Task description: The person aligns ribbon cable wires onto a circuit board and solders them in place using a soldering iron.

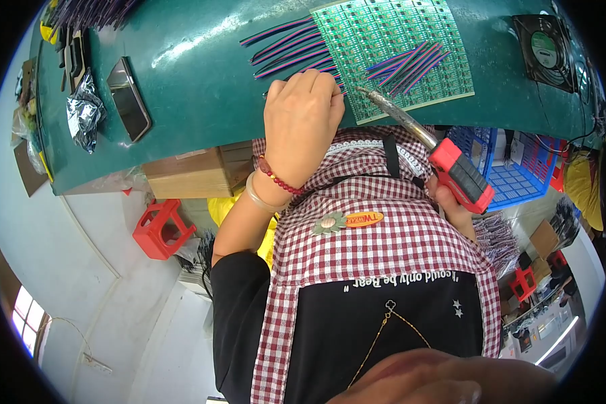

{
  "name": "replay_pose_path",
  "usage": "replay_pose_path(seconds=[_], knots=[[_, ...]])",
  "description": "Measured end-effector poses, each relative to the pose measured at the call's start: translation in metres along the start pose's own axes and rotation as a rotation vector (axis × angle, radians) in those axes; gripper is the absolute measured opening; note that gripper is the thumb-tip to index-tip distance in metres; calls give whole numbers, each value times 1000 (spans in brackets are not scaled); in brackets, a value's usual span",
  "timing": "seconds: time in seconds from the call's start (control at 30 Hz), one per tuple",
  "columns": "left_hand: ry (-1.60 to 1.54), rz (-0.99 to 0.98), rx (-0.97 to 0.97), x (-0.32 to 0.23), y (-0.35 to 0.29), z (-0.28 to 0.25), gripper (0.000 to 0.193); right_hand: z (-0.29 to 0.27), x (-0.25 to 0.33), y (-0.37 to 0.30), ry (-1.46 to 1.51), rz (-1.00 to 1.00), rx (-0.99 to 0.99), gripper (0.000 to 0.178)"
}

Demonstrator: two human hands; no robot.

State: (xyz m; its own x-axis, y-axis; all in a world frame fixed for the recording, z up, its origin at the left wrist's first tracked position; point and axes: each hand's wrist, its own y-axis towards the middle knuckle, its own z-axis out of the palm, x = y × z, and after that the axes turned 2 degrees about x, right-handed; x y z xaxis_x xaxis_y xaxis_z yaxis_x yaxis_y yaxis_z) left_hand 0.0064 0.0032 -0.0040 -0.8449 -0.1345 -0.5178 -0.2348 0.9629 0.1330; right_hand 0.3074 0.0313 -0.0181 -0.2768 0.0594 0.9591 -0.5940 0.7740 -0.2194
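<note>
My right hand (pixel 454 205) grips a red and black soldering iron (pixel 459 176), its metal tip pointing up and left to the near left part of a green circuit board panel (pixel 411 101). At the panel's left edge my left hand (pixel 304 104) is closed, fingers curled down over a thin multicoloured wire strand, whose ends show on both sides. The fingertips are hidden beneath the hand. Beyond it, several wire strands (pixel 279 50) stick out from the panel's left edge in a row. Loose strands (pixel 411 67) lie in a pile on the panel.
A phone (pixel 128 99) and crumpled foil (pixel 85 111) lie on the green table (pixel 202 87) at left. Wire bundles (pixel 91 12) sit at the far left. A black fan (pixel 547 52) stands at right. Below the edge are a blue crate (pixel 518 176), a cardboard box (pixel 185 176) and a red stool (pixel 160 229).
</note>
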Motion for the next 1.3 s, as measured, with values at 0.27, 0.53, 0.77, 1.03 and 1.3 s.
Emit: replay_pose_path(seconds=[0.27, 0.53, 0.77, 1.03, 1.3], knots=[[18, 6, 2, 0, 0, 0, 11, 3, 7, 7, 51, 66, 37, 23], [61, 12, 21, -1, -1, -4, 10, 4, 5, 6, 158, 87, 8, 18], [77, -3, 25, -3, -2, -5, 10, 7, 11, 14, 122, 78, 25, 21], [74, 18, 17, -3, -1, -5, 10, 8, 7, 18, 46, 1, 55, 25], [63, 31, 2, -1, -1, -2, 10, 10, 13, 23, -39, -66, 44, 26]])
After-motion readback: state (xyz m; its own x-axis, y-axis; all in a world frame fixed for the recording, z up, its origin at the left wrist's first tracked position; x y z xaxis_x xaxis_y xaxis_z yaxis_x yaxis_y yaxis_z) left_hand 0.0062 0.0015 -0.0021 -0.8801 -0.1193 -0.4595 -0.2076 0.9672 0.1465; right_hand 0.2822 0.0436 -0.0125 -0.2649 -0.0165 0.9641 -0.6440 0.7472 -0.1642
